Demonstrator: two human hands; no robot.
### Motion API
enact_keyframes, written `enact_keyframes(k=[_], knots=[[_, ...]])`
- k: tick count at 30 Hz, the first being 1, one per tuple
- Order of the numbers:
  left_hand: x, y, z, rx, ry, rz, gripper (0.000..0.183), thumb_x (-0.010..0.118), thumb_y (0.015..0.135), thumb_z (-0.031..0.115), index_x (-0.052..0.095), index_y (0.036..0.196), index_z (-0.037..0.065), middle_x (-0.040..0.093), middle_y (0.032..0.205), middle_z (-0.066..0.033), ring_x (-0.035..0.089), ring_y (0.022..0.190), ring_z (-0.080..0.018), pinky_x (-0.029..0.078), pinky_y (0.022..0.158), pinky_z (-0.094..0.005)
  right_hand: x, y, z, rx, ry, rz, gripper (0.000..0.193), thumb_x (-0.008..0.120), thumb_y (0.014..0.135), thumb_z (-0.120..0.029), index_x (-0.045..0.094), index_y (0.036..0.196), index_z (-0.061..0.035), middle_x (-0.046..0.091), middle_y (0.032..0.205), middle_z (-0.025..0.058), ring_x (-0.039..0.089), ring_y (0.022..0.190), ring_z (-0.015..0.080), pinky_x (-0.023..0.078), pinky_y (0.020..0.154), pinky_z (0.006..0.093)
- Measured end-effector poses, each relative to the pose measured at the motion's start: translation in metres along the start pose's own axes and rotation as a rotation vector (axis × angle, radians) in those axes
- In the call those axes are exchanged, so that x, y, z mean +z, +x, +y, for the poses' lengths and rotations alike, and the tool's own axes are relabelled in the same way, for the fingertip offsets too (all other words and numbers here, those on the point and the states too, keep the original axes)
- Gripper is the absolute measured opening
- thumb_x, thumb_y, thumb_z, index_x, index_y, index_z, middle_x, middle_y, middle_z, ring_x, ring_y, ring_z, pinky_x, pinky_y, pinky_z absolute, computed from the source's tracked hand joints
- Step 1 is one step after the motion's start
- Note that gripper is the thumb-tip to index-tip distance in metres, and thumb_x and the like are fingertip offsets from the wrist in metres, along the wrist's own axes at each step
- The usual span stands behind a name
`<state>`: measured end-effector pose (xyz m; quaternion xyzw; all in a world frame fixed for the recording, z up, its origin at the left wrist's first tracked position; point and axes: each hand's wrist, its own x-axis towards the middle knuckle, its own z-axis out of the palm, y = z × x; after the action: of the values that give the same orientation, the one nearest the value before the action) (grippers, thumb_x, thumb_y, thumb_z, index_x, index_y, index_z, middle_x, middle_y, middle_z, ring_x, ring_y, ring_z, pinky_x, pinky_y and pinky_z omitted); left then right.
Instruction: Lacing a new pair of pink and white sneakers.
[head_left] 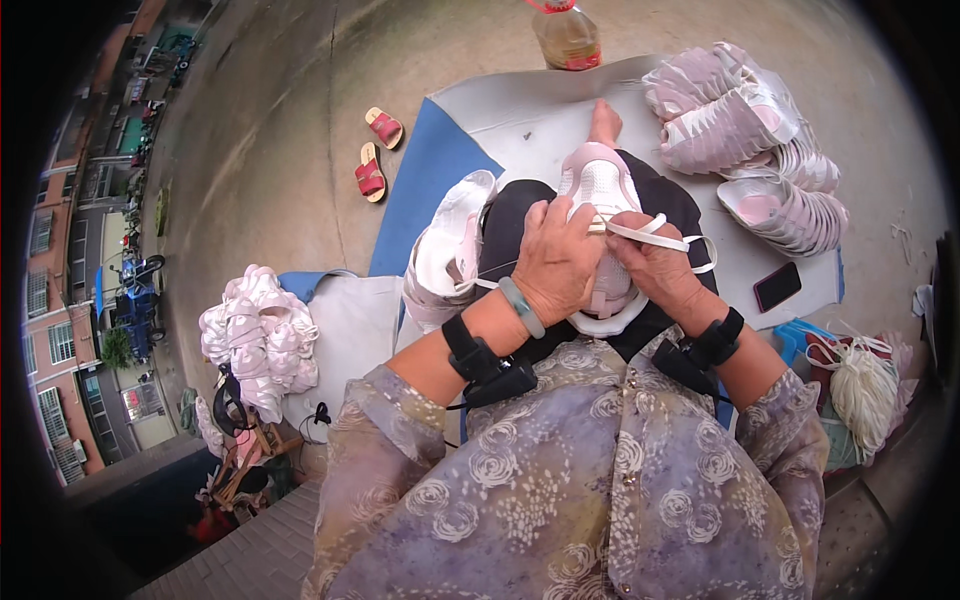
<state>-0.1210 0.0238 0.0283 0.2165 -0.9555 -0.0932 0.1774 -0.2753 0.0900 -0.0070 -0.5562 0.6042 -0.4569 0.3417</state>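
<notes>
A pink and white shoe upper lies across my lap between my dark-trousered knees, toe end away from me. My left hand is closed on its left side, fingertips at the lacing area. A white shoelace is pinched between the thumb and fingers of my right hand; it loops out to the right of that hand. The lace holes under my fingers are hidden. Just left of my knee rests a stack of white and pink shoe uppers.
More nested uppers are piled at the far right, above a dark phone. A bundle of white laces sits at right. Bundled uppers stand at left. Red slippers and a bottle lie beyond the mat.
</notes>
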Motion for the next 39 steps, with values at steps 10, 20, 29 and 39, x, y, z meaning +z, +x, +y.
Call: enact_keyframes(k=[10, 20, 29, 39], knots=[[0.031, -0.017, -0.003, -0.124, 0.066, 0.042, 0.025, 0.061, 0.072, 0.015, 0.059, 0.093, 0.001, 0.051, 0.118, -0.0143, 0.045, 0.111, -0.0335, 0.035, 0.09, -0.0489, 0.008, 0.003, 0.004, -0.06, -0.155, 0.035, 0.005, 0.06, 0.077, -0.01, 0.058, 0.076, -0.0052, 0.058, 0.069, 0.0145, 0.056, 0.066, 0.0352, 0.043, 0.059, 0.0407], [0.043, -0.016, -0.009, -0.104, 0.029, 0.004, 0.022, 0.061, 0.076, 0.017, 0.056, 0.091, 0.002, 0.045, 0.127, -0.016, 0.038, 0.121, -0.0345, 0.03, 0.094, -0.0545, 0.009, 0.004, 0.009, -0.12, -0.206, 0.02, 0.005, 0.06, 0.075, -0.009, 0.057, 0.074, -0.0053, 0.059, 0.07, 0.0146, 0.056, 0.067, 0.0352, 0.043, 0.061, 0.0415], [0.022, -0.015, -0.011, -0.199, -0.236, 0.114, 0.012, 0.057, 0.074, 0.007, 0.05, 0.081, -0.001, 0.047, 0.116, -0.0235, 0.043, 0.112, -0.0405, 0.034, 0.095, -0.0445, -0.008, -0.004, 0.02, 0.044, 0.178, 0.109, 0.013, 0.06, 0.086, -0.014, 0.062, 0.089, -0.0023, 0.059, 0.071, 0.01, 0.055, 0.063, 0.0211, 0.044, 0.062, 0.0303], [-0.074, -0.181, -0.16, -0.595, 0.498, 0.099, 0.011, 0.049, 0.075, 0.002, 0.05, 0.083, -0.005, 0.05, 0.112, -0.0296, 0.05, 0.1, -0.0442, 0.041, 0.087, -0.0464, -0.049, -0.011, -0.013, 0.02, 0.329, 0.408, 0.02, 0.057, 0.09, -0.016, 0.064, 0.097, 0.0012, 0.064, 0.085, 0.0062, 0.057, 0.078, 0.012, 0.045, 0.072, 0.025]])
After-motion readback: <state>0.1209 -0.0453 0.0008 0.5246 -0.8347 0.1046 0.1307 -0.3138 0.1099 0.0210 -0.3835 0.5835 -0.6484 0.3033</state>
